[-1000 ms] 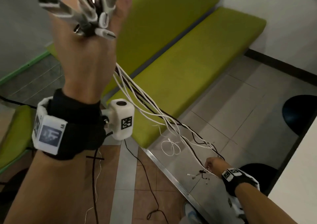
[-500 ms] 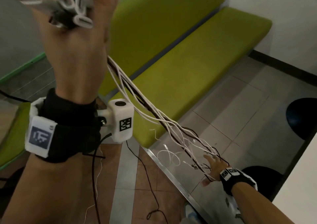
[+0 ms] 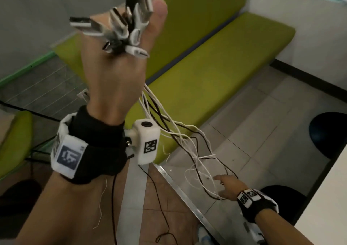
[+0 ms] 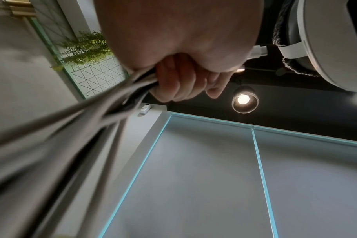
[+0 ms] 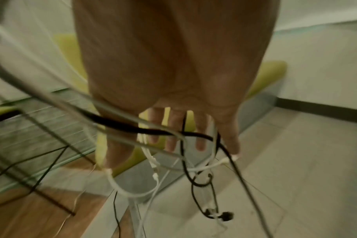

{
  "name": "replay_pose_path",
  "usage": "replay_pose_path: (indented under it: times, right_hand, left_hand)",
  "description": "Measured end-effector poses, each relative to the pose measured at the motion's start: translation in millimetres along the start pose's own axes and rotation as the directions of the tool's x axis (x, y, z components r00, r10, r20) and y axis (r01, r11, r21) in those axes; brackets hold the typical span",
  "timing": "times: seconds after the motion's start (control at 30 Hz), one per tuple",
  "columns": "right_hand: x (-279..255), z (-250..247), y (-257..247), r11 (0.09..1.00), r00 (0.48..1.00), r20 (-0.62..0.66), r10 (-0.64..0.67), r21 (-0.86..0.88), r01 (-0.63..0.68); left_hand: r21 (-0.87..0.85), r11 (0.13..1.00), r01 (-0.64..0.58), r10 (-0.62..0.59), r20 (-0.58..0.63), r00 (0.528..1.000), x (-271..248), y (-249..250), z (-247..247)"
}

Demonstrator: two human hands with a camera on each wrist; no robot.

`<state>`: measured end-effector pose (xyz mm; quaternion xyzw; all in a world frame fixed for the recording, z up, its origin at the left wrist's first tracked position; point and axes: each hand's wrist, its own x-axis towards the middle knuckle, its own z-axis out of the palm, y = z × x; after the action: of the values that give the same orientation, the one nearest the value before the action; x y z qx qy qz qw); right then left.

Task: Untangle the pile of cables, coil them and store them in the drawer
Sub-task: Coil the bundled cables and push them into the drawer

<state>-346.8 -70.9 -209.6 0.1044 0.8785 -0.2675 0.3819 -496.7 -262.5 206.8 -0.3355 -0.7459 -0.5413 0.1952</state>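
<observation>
My left hand (image 3: 120, 62) is raised high and grips a bundle of white and black cables (image 3: 169, 130) in a fist. Several plug ends (image 3: 122, 30) stick up above the knuckles. In the left wrist view the fingers (image 4: 179, 80) curl round the cables (image 4: 104, 111). The cables hang slack down to the right and end in tangled loops (image 3: 202, 173) above the floor. My right hand (image 3: 228, 185) is low at the lower right, fingers straight and spread, combing through the loops. In the right wrist view strands (image 5: 185, 154) run between the spread fingers (image 5: 171, 133).
A green bench (image 3: 216, 72) with a padded backrest stands ahead, a second green seat (image 3: 13, 143) at the left. Tiled floor (image 3: 266, 124) lies below the hands, with a metal strip (image 3: 180, 186) beside wood flooring. Thin black wires (image 3: 163, 207) trail on the floor. No drawer is in view.
My right hand went from pinching the cable ends to open fingers among the loops, and the strands went from taut to slack. The left hand kept its grip, swaying slightly.
</observation>
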Motion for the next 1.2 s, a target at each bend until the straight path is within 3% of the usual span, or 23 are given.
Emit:
replay_pose_path:
  times: [0.07,0.17,0.43,0.6,0.73,0.9,0.97,1.03,1.1,1.2]
  right_hand:
    - [-2,1,-2,0.995,0.997,-0.013,-0.080,-0.057,0.079]
    - [-5,2,-3,0.997,1.000,0.018,-0.026,-0.068,0.027]
    - [-18,0,-14,0.980,0.995,-0.001,-0.095,0.175,0.094]
    - [-27,-5,-23,0.990,0.975,0.172,-0.143,0.041,0.138]
    - [-33,-4,-30,0.992,0.930,0.358,-0.084,-0.056,0.111]
    - [-36,0,-23,0.996,0.997,0.010,-0.081,0.047,0.080]
    - [-37,-3,-27,0.998,0.994,-0.096,-0.051,0.043,0.056]
    - [-40,-10,-33,0.973,0.978,-0.210,-0.005,0.223,0.053]
    - [-43,-17,-36,0.909,0.950,-0.304,0.065,0.411,0.069]
    - [-45,-25,-37,0.850,0.938,-0.336,0.084,0.516,0.108]
  left_hand:
    - [0.071,0.997,0.016,-0.014,-0.026,1.000,5,-3,-4]
    - [0.073,0.996,0.050,-0.046,-0.057,0.997,10,-9,-9]
    - [0.053,0.998,-0.026,0.027,-0.017,0.999,-2,-3,-2]
    - [0.032,0.996,-0.087,0.084,0.069,0.994,-10,1,11]
    - [0.043,0.992,-0.119,0.113,0.123,0.986,-18,-5,22]
    - [0.043,0.992,-0.117,0.107,0.188,0.976,-23,-10,27]
    - [0.065,0.994,-0.091,0.075,0.208,0.975,-30,-12,33]
    - [0.048,0.998,-0.042,0.031,0.215,0.976,-36,-13,38]
    - [0.057,0.996,-0.072,0.056,0.238,0.970,-36,-11,43]
    - [0.051,0.993,-0.107,0.089,0.277,0.957,-36,-8,45]
